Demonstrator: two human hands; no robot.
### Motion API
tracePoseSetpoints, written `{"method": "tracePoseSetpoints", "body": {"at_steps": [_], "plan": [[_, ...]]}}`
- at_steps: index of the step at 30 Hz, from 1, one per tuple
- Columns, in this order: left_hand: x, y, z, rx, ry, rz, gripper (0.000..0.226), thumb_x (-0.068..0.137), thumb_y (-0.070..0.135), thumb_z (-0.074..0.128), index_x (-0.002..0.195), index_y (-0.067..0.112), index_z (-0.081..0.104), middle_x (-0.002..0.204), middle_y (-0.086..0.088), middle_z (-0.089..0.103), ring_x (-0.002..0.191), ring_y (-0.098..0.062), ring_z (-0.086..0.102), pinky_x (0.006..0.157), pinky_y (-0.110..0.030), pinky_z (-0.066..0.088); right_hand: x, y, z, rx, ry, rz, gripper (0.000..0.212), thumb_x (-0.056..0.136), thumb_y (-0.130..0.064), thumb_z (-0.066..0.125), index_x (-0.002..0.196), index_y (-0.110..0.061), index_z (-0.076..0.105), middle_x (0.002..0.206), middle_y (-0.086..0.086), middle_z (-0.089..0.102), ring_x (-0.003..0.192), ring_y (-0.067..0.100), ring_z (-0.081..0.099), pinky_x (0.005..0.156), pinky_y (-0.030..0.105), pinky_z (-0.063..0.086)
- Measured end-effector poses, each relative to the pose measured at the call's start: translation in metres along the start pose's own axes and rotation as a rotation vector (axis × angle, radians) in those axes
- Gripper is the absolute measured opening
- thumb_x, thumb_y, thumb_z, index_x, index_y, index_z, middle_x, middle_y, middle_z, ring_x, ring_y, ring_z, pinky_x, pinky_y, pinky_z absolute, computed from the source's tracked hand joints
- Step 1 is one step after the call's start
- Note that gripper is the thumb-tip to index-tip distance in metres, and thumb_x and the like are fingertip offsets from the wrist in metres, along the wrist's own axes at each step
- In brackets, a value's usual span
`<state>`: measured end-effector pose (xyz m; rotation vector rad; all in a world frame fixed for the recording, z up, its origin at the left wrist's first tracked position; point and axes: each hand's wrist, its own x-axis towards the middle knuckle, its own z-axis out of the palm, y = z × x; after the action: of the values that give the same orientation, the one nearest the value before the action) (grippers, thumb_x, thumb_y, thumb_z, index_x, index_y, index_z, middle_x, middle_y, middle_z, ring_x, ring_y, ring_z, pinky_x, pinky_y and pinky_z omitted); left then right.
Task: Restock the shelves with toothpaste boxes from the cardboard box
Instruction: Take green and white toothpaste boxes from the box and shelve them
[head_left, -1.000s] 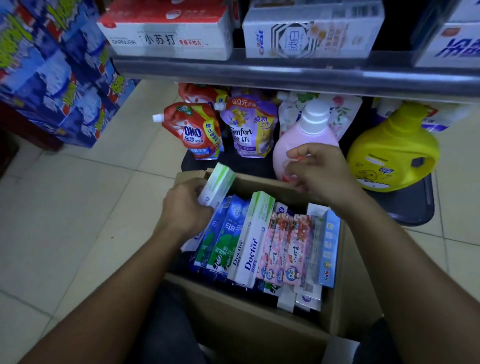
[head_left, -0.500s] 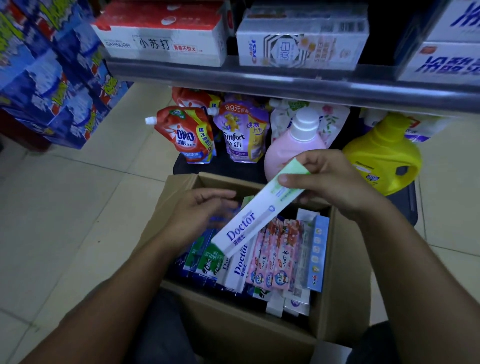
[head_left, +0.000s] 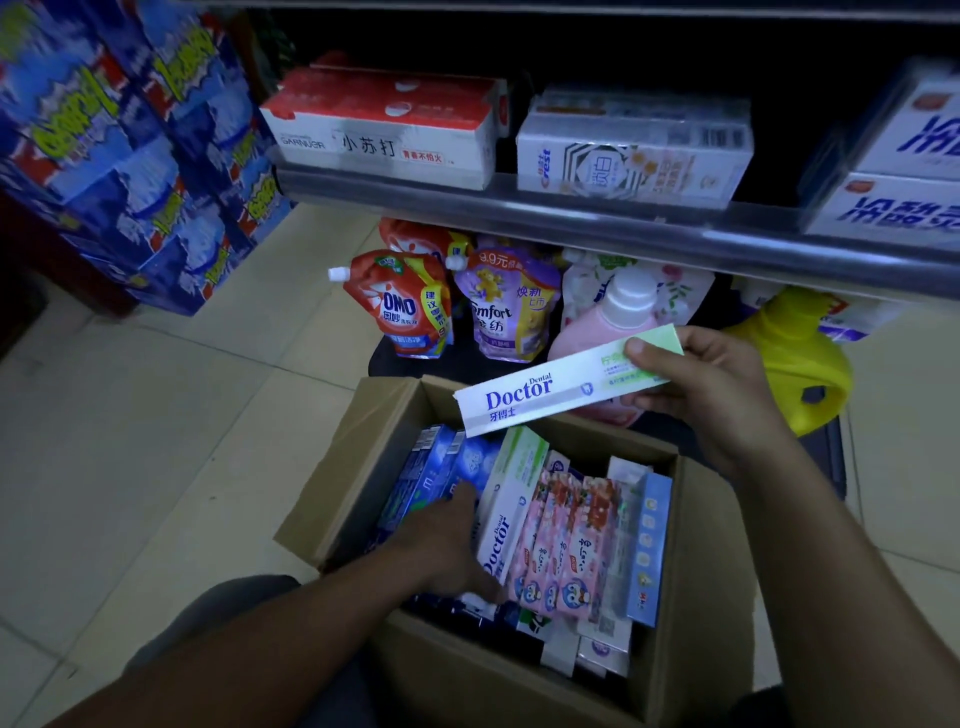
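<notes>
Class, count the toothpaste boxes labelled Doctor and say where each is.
2. One Doctor box is in the right hand; the second Doctor box stands inside the cardboard box. Others may lie hidden.

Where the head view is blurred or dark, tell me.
Head view: stacked blue packs at left motion-smeared; shelf recess above the stocked boxes nearly black; Doctor box in the right hand sharp, print readable.
</notes>
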<state>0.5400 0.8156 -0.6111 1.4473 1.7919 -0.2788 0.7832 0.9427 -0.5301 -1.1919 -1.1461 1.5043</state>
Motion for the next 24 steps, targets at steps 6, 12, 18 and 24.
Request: {"method": "tracePoseSetpoints", "body": {"at_steps": [6,12,18,24], "plan": [[-0.005,-0.014,-0.024,-0.345,0.180,0.057,0.042,0.065,0.034,0.089,0.097,0.027,0.063,0.096,0.002,0.072,0.082,-0.019,0.072,0.071,-0.039,0.060,-0.005,-0.008,0.003,0.082,0.032,-0.007,0.031,0.075,-0.031,0.081,0.096,-0.009,0.075,0.096,0.013,0.078,0.088,0.026,0.076,0.064,0.027,0.060],[-0.024,-0.037,-0.082,-0.955,0.608,0.320,0.032,0.079,0.010,0.088,0.106,0.017,0.072,0.102,-0.010,0.076,0.094,-0.031,0.073,0.080,-0.049,0.062,-0.012,-0.034,0.016,0.198,0.072,-0.062,0.023,0.075,-0.029,0.080,0.091,-0.012,0.079,0.098,0.015,0.078,0.087,0.027,0.076,0.068,0.027,0.061],[-0.049,-0.034,-0.148,-1.208,0.761,0.616,0.051,0.082,-0.009,0.071,0.110,0.033,0.072,0.094,0.012,0.073,0.080,-0.008,0.068,0.065,-0.023,0.056,-0.014,-0.081,0.042,0.269,0.061,-0.151,0.032,0.075,-0.021,0.077,0.100,-0.002,0.074,0.102,0.019,0.077,0.090,0.029,0.076,0.071,0.031,0.062],[-0.083,-0.011,-0.226,-1.239,0.779,0.760,0.062,0.061,0.001,0.054,0.114,0.028,0.072,0.096,0.001,0.062,0.078,-0.025,0.061,0.064,-0.032,0.047,-0.013,-0.139,0.086,0.271,0.123,-0.364,0.037,0.074,-0.019,0.079,0.104,-0.001,0.070,0.097,0.018,0.078,0.088,0.028,0.076,0.076,0.033,0.062]]}}
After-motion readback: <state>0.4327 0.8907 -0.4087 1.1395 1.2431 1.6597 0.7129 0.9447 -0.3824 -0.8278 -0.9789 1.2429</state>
